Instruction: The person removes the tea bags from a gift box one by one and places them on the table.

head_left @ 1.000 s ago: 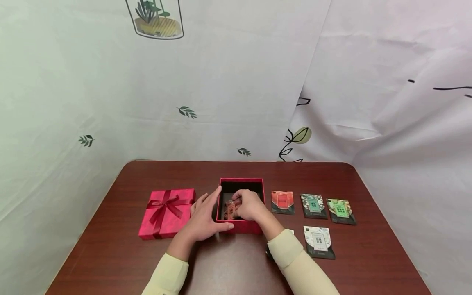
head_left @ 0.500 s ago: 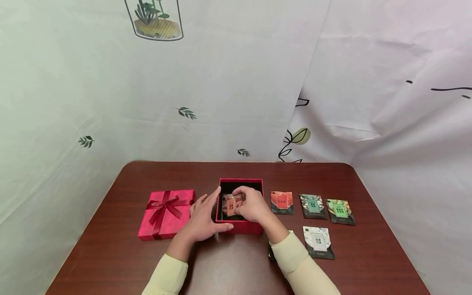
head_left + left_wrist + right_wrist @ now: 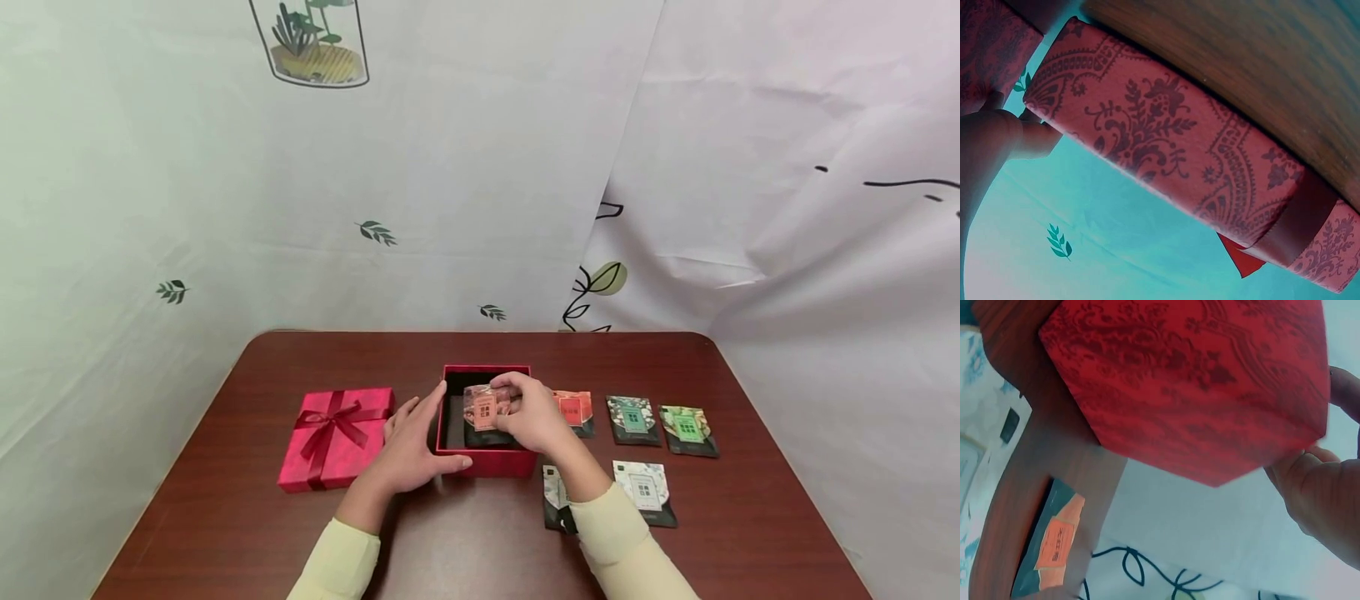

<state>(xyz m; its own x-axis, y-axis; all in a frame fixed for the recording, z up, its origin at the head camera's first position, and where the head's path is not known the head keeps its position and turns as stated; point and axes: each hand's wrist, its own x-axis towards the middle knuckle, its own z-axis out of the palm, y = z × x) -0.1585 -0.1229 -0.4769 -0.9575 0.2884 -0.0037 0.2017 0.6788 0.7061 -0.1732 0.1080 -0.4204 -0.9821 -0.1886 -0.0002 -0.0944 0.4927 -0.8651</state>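
Note:
A red patterned gift box (image 3: 487,463) with a black inside stands uncovered at mid-table. My left hand (image 3: 411,443) steadies its front left corner, fingers straight along the side and thumb stretched across the front wall. Over the box, my right hand (image 3: 531,414) pinches a flat sachet (image 3: 484,412) by its right edge. The sachet has a brownish-red top with a pale orange label and a black lower part. In the right wrist view the box wall (image 3: 1210,381) hides that sachet and part of the hand (image 3: 1322,487).
Left of the box lies its red lid (image 3: 352,446) with a ribbon bow. To the right are an orange sachet (image 3: 576,410), a teal one (image 3: 634,419), a green one (image 3: 688,429) and two white ones, the nearer (image 3: 553,497) partly under the right sleeve.
My right hand has drawn the sachet up and to the right over the box, showing its black lower part. The left hand has stayed at the box corner.

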